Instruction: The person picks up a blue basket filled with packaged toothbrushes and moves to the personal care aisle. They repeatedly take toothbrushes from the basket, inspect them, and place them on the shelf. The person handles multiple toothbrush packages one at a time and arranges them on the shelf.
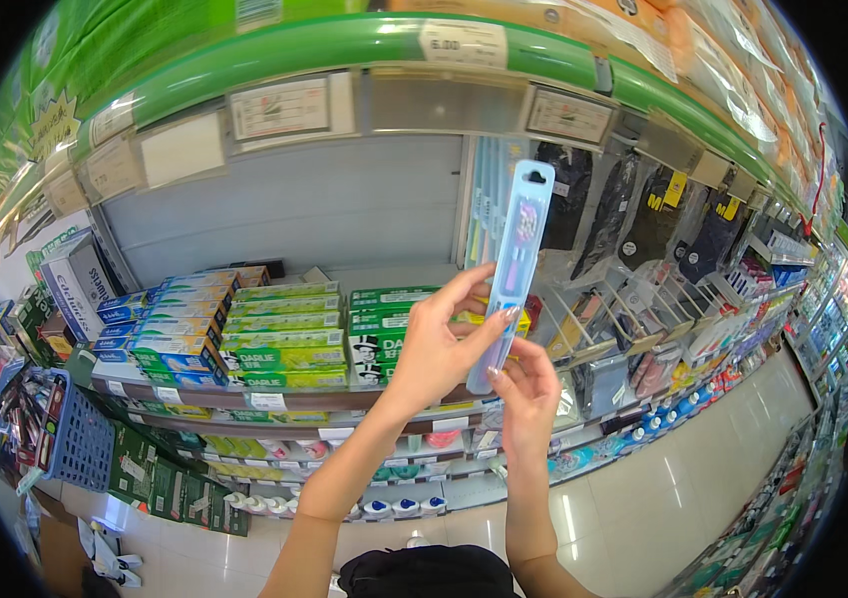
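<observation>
A toothbrush in a long light-blue package is held nearly upright in front of the shelf, its hanging hole at the top. My left hand grips the package around its middle, thumb across the front. At the lower end, my right hand pinches the package between thumb and fingers. Behind it, similar blue toothbrush packages hang in a row. To the left of my hands, green toothpaste boxes and yellow-green toothpaste boxes stand stacked on the shelf.
A green shelf rail with price tags crosses above. Packaged socks hang at the right, over wire dividers. A blue plastic basket full of small items stands at the left. Bottles line the bottom shelf above the tiled floor.
</observation>
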A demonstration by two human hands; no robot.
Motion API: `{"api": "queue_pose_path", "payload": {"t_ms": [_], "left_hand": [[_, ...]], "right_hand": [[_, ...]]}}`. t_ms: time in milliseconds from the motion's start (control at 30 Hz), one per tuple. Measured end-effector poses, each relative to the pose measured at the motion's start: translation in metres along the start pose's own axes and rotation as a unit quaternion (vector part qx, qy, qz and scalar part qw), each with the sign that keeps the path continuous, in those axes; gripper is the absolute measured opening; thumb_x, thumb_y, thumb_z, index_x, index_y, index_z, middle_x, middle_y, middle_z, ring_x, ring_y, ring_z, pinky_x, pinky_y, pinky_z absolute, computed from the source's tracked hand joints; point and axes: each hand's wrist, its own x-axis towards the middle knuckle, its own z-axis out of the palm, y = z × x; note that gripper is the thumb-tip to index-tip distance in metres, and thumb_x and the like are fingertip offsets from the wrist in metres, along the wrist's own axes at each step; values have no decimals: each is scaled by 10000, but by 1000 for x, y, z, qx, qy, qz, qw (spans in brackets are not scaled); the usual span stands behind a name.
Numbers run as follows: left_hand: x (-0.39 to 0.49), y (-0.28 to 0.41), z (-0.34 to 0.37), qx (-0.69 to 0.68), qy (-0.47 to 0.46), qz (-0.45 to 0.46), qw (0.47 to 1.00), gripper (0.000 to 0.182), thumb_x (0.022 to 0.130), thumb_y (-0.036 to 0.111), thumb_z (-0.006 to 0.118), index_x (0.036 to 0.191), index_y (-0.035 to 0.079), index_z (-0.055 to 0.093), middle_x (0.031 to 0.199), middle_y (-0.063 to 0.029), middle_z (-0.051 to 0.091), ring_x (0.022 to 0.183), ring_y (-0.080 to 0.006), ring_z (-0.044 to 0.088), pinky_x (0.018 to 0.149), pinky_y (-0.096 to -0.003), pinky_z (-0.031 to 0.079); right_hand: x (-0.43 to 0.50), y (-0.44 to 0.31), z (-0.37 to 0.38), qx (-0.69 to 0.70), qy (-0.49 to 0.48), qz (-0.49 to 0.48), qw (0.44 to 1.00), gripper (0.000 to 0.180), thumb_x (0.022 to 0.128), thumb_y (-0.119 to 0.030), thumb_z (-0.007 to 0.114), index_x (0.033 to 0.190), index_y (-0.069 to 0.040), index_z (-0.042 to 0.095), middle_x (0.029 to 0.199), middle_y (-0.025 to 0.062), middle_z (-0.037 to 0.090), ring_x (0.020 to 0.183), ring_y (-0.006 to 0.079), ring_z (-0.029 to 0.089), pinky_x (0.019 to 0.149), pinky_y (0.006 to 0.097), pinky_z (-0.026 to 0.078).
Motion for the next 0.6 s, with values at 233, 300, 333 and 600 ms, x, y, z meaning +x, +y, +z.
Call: {"api": "queue_pose_path", "payload": {"t_ms": [233, 300, 333, 600], "left_hand": [[41, -5, 21, 17, 44, 77, 996, 439, 812, 72, 655, 1208, -57, 514, 971, -92, 632, 794, -96, 587, 686, -272, 523], [46, -8, 24, 32, 62, 93, 993, 430, 810, 69, 657, 1201, -54, 526, 960, -93, 638, 775, -91, 581, 680, -268, 515], [47, -10, 24, 38, 66, 93, 993, 429, 810, 69, 656, 1201, -52, 527, 958, -93, 638, 776, -91, 581, 680, -269, 514], [65, -34, 22, 52, 126, 99, 986, 375, 802, 61, 661, 1141, -52, 546, 926, -100, 624, 795, -119, 582, 687, -264, 525]], "right_hand": [[46, -11, -13, 8, -28, -22, 999, 355, 782, 83, 613, 1127, 59, 530, 1048, 84, 587, 920, 118, 573, 796, 242, 478], [53, -12, -16, 10, -36, -23, 999, 347, 784, 78, 614, 1122, 56, 535, 1046, 82, 589, 917, 119, 574, 797, 245, 477], [56, -12, -16, 12, -41, -22, 999, 343, 785, 76, 614, 1120, 55, 537, 1045, 82, 589, 916, 120, 575, 797, 246, 477], [89, 17, -21, -13, -52, -12, 998, 332, 789, 67, 617, 1112, 55, 540, 1044, 96, 594, 918, 134, 580, 805, 251, 472]]}}
